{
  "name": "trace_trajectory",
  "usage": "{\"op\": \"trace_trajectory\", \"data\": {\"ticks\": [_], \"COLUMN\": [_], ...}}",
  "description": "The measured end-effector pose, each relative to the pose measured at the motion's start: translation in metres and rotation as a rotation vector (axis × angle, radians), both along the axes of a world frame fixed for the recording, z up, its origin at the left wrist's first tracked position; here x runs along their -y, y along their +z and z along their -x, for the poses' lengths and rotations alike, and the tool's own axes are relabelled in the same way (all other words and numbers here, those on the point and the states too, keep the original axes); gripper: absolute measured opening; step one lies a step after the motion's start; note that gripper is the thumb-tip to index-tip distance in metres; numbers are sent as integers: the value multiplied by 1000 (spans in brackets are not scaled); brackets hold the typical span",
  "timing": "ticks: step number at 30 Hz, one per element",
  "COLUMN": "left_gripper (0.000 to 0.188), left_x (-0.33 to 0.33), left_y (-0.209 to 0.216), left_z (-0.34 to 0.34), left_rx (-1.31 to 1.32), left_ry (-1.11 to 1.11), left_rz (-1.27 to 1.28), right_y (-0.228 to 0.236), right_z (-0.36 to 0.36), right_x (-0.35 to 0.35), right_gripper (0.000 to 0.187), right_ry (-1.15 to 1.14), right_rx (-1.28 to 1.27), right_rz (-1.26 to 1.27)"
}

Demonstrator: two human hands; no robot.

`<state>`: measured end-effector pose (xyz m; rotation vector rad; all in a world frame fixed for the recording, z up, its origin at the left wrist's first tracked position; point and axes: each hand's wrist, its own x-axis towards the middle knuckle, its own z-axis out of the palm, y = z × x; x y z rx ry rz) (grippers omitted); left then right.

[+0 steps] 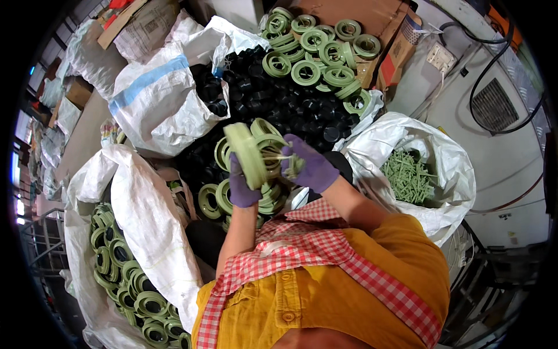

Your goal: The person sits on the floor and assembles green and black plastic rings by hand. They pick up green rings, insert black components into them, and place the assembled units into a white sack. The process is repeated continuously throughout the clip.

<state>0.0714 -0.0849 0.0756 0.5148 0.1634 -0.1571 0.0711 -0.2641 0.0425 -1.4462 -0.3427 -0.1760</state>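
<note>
Green plastic ring point(244, 156): head view; raised above the lap, near the lower edge of the black heap, tilted on edge and blurred.
Thin green stems point(272, 155): beside the ring's right face; whether they join this ring or the one behind it cannot be told.
Step in hand: judged from the pose, stripping stems from a ring, one hand steadying and the other plucking.
Next move: would call for a firm left hold and a short rightward pull that does not flex the rim; whether the stems are already loose is unclear.
Left hand point(244, 187): purple-gloved, clamped around the ring's lower left edge; the far fingers are hidden.
Right hand point(313, 166): purple-gloved, fingertips drawn together on the stems; no gap shows between them.
Loose rings point(211, 200): grouped below and left of the held ring.
Black caps point(261, 96): heaped ahead of the hands, against the right edge of the blue-striped sack point(152, 96).
Upper rings point(314, 41): piled along the heap's far edge, partly on brown cardboard point(375, 13).
Right sack point(459, 174): white, rolled rim, with cut green sticks point(408, 177) inside.
Left sack point(148, 215): white; green rings with black centres point(152, 303) within its near edge.
</note>
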Motion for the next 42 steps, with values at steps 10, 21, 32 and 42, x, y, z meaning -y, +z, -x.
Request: {"op": "trace_trajectory", "data": {"ticks": [10,21,32,42], "left_gripper": [32,47,68,72], "left_x": [-20,-43,-50,-59], "left_y": [-25,2,-24,-20], "left_z": [79,77,98,118], "left_rx": [641,554,407,160], "left_ry": [-902,-813,-673,-402], "left_rz": [-1223,-715,-774,-740], "right_y": [-18,-10,-112,-137], "right_z": [83,87,-120,-112], "right_x": [255,288,168,146], "right_gripper": [64,39,34,30], "right_ry": [-1172,-895,-356,-323], "right_rx": [-159,-655,-150,-125], "right_rz": [883,1199,1089,1647]}}
